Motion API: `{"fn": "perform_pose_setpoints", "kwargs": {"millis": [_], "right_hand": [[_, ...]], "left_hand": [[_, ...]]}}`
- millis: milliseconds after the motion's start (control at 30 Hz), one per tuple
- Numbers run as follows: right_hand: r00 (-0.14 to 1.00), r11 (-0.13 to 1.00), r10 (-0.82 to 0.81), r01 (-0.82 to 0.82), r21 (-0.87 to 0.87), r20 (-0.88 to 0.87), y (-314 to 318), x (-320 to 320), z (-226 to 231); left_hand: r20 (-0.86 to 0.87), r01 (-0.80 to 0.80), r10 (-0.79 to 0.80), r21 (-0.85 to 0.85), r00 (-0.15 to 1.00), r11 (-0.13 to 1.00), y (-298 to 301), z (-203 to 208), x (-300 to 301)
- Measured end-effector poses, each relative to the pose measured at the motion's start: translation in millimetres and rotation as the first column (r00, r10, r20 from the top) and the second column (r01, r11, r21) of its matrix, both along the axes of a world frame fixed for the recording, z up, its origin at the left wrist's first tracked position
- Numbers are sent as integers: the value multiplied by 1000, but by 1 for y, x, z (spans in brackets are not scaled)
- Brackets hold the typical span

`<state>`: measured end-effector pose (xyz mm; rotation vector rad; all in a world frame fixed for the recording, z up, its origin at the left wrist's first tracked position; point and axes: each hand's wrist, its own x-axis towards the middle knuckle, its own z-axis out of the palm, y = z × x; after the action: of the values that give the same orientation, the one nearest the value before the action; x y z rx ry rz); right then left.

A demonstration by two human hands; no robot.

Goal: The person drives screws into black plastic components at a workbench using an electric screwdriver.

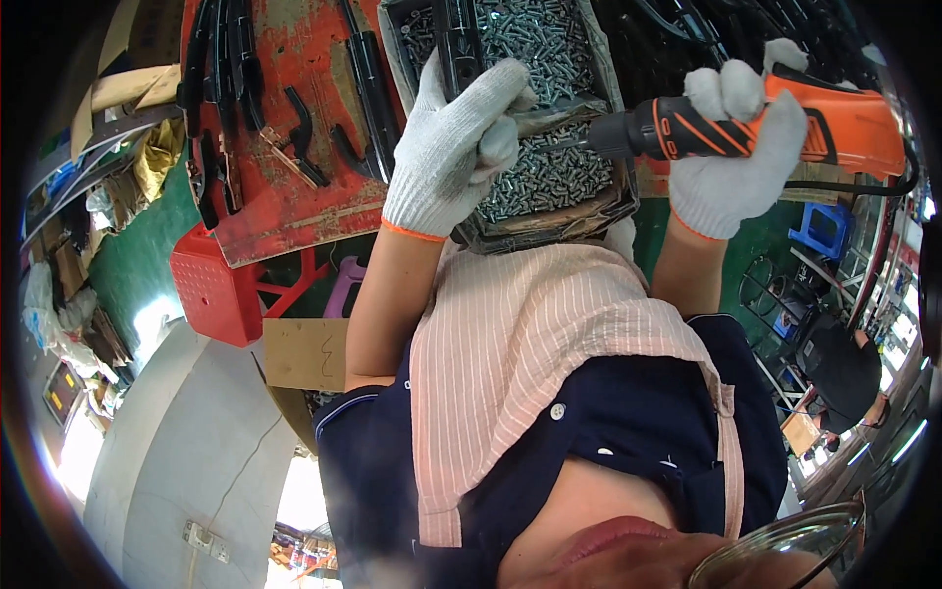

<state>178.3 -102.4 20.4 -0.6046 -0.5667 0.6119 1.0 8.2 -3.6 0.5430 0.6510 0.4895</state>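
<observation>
My left hand (442, 162), in a white knitted glove with an orange cuff, is closed around the lower end of a black tubular part (456, 44). Its fingertips are curled, and whether they also pinch a screw is hidden. In my right hand (736, 167), gloved the same way, is an orange and black corded electric screwdriver (677, 128). The tool lies nearly level, its thin bit pointing left toward my left fingers. Beneath both hands sits an open box (613, 74) of loose silver screws (530, 39), with more screws (559, 177) in its nearer section.
Left of the box, a worn red tabletop (285, 216) carries several black parts, among them a long tube (371, 93) and a curved piece (299, 128). A red plastic stool (211, 285) stands below the table's edge. A blue stool (819, 231) and another person (839, 373) are at the right.
</observation>
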Motion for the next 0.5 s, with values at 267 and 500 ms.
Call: {"fn": "perform_pose_setpoints", "kwargs": {"millis": [267, 500], "right_hand": [[996, 994, 94, -94, 53, 8, 3, 5, -18], [998, 999, -37, 39, -25, 49, -4, 2, 14]], "left_hand": [[-58, -19, 18, -17, 998, 1000, 0, 5, 1], [-145, -88, 91, 32, 985, 996, -3, -5, 10]]}}
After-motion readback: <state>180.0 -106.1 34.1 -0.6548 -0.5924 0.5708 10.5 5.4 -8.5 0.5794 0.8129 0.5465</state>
